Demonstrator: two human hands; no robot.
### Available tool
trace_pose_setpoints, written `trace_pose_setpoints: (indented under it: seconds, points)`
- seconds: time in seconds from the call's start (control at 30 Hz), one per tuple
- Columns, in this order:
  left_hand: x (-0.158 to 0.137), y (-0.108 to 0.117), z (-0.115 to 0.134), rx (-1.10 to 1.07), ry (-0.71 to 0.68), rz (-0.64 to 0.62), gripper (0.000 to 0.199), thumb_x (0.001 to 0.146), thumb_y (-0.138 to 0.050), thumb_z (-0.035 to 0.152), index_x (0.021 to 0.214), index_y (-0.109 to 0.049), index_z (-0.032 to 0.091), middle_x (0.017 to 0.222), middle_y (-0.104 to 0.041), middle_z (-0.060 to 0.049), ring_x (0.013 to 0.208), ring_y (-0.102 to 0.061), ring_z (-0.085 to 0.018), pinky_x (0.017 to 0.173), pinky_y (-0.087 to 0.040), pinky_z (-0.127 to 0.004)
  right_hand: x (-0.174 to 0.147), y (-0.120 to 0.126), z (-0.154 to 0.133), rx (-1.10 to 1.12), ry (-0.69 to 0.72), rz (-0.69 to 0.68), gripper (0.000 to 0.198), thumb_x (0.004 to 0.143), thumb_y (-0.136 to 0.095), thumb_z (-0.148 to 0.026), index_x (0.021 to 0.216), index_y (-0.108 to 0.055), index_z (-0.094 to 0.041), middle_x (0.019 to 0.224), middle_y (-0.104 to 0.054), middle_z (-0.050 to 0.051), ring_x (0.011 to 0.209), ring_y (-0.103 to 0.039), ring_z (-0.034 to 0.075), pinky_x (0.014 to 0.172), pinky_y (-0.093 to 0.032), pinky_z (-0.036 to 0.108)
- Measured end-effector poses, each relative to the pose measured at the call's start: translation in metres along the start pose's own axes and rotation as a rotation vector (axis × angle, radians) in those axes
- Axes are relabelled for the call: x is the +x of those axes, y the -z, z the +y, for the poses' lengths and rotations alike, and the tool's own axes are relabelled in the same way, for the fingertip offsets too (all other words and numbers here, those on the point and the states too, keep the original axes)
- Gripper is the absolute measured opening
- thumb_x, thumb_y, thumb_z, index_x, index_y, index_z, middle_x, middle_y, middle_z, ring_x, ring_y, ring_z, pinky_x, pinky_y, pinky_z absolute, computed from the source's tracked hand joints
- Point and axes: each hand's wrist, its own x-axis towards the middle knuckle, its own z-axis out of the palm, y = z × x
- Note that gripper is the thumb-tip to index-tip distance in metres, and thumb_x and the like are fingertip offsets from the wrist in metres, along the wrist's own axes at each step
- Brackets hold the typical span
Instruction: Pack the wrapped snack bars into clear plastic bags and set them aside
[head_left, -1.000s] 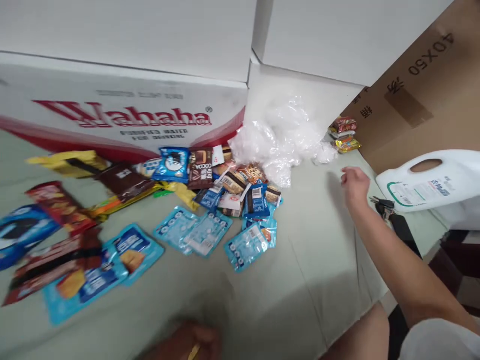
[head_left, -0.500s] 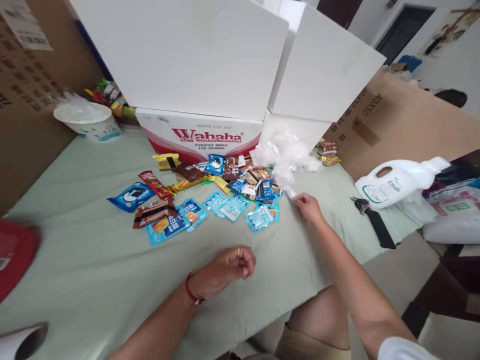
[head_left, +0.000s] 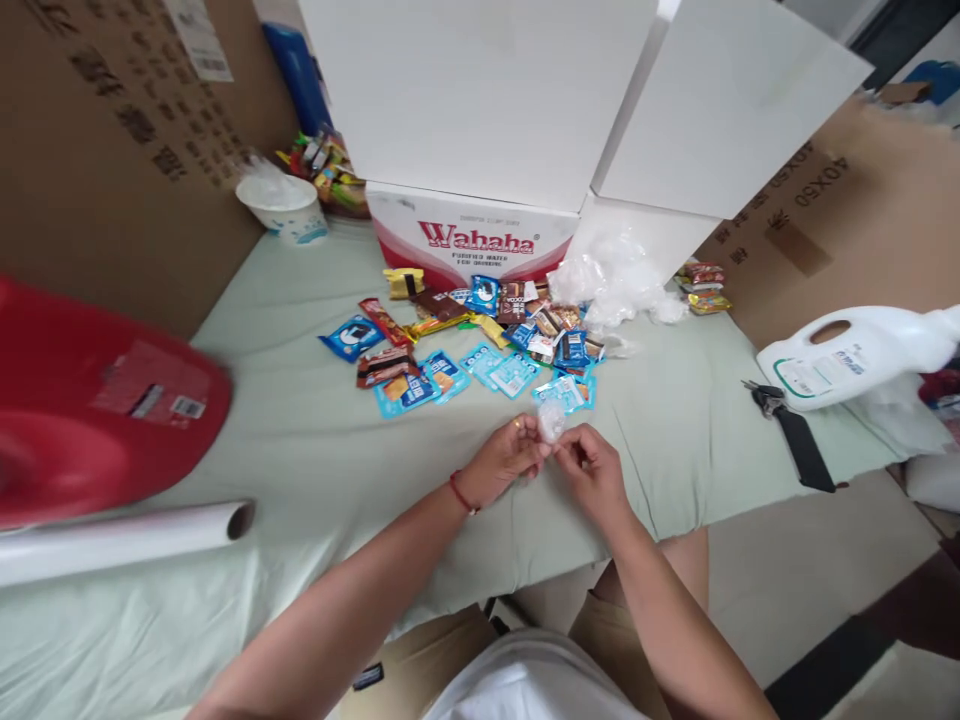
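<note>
A small crumpled clear plastic bag [head_left: 552, 420] is pinched between my two hands above the front of the table. My left hand [head_left: 504, 458], with a red cord at the wrist, closes on its left side. Opposite it, the fingertips of my right hand [head_left: 592, 468] grip its lower edge. Just beyond lie light blue snack packets [head_left: 513, 374]. Behind these spreads a heap of wrapped snacks, with a brown packet [head_left: 385, 366] and a blue packet [head_left: 351, 338] on its left. More clear plastic bags [head_left: 615, 275] are bunched at the heap's right.
A white Wahaha carton [head_left: 480, 240] stands at the back. On the left are a paper cup [head_left: 289, 212], a red container [head_left: 112, 400] and a white roll [head_left: 127, 540]. A white jug [head_left: 847, 355] and keys with a black strap [head_left: 802, 445] lie at right.
My right hand has come back from the plastic pile with a small bag and met my left hand, which now grips it too. The view has shifted left.
</note>
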Motion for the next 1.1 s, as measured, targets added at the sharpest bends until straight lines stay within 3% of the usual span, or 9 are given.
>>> trace_pose_setpoints:
  seconds: [0.1,0.17,0.3,0.4,0.53,0.6,0.83,1.0,1.1]
  points:
    - [0.004,0.003,-0.003,0.050,-0.043,0.058,0.053,0.070,-0.085,0.060,0.083,-0.056,0.017,0.066,-0.058,0.005,0.058,-0.049,-0.008,0.057,-0.040,-0.024,-0.011,-0.011,-0.001,-0.041,0.063,-0.109,0.019,0.095,-0.066,-0.041,0.083,-0.068,-0.026,0.078,-0.057,0.001,0.065,-0.046,0.016,0.063,-0.040,0.030]
    - [0.006,0.005,-0.003,0.059,-0.035,0.074,0.053,0.071,-0.083,0.062,0.079,-0.058,0.017,0.063,-0.058,0.004,0.056,-0.049,-0.009,0.057,-0.039,-0.025,-0.011,-0.011,0.001,0.034,0.055,-0.088,0.013,0.093,-0.069,-0.040,0.095,-0.069,-0.028,0.089,-0.060,0.003,0.070,-0.050,0.017,0.066,-0.045,0.031]
    - [0.007,0.008,-0.002,0.060,-0.012,0.055,0.054,0.069,-0.084,0.064,0.076,-0.060,0.016,0.064,-0.060,0.003,0.057,-0.052,-0.010,0.058,-0.041,-0.025,-0.005,-0.004,0.006,0.035,0.121,-0.041,0.033,0.087,-0.076,-0.035,0.119,-0.069,-0.033,0.123,-0.057,0.008,0.083,-0.057,0.018,0.075,-0.053,0.035]
    - [0.007,0.008,-0.001,0.047,0.002,0.065,0.055,0.066,-0.086,0.063,0.077,-0.057,0.017,0.060,-0.056,0.005,0.051,-0.046,-0.007,0.053,-0.035,-0.023,0.001,-0.001,0.007,-0.003,0.138,-0.055,0.022,0.088,-0.075,-0.034,0.110,-0.074,-0.033,0.116,-0.060,0.007,0.079,-0.058,0.018,0.073,-0.053,0.036]
    - [0.006,0.007,0.000,0.038,0.012,0.112,0.059,0.062,-0.089,0.064,0.076,-0.053,0.019,0.058,-0.051,0.008,0.047,-0.040,-0.005,0.047,-0.027,-0.021,0.006,-0.002,0.006,0.001,0.142,-0.072,0.024,0.083,-0.081,-0.035,0.106,-0.076,-0.032,0.107,-0.065,0.006,0.078,-0.059,0.019,0.075,-0.051,0.036]
    - [0.006,0.007,0.001,0.038,0.018,0.119,0.060,0.061,-0.089,0.064,0.075,-0.053,0.018,0.060,-0.052,0.008,0.047,-0.039,-0.004,0.047,-0.026,-0.021,0.006,-0.004,0.007,0.029,0.105,-0.087,0.013,0.086,-0.077,-0.037,0.096,-0.076,-0.030,0.094,-0.067,0.004,0.076,-0.058,0.019,0.073,-0.048,0.034]
    - [0.004,0.007,0.003,0.029,0.049,0.041,0.060,0.063,-0.089,0.065,0.074,-0.053,0.017,0.059,-0.047,0.009,0.048,-0.035,-0.004,0.047,-0.023,-0.021,0.005,-0.009,0.021,0.411,-0.220,-0.145,0.030,0.083,-0.080,-0.051,0.081,-0.068,-0.024,0.066,-0.060,-0.003,0.059,-0.045,0.013,0.059,-0.035,0.027]
    - [0.003,0.010,0.002,-0.005,0.049,0.038,0.057,0.071,-0.084,0.065,0.077,-0.053,0.017,0.060,-0.048,0.007,0.048,-0.036,-0.004,0.047,-0.025,-0.021,0.009,-0.014,0.022,0.691,-0.299,-0.130,0.034,0.077,-0.086,-0.049,0.077,-0.065,-0.023,0.061,-0.049,-0.005,0.055,-0.038,0.011,0.055,-0.029,0.025]
    - [0.003,0.008,0.002,-0.027,0.003,0.078,0.058,0.073,-0.081,0.068,0.083,-0.051,0.019,0.064,-0.052,0.006,0.051,-0.043,-0.005,0.048,-0.032,-0.020,0.012,-0.020,0.024,0.796,-0.281,-0.067,0.034,0.076,-0.087,-0.046,0.077,-0.063,-0.023,0.062,-0.046,-0.006,0.055,-0.037,0.010,0.054,-0.031,0.024]
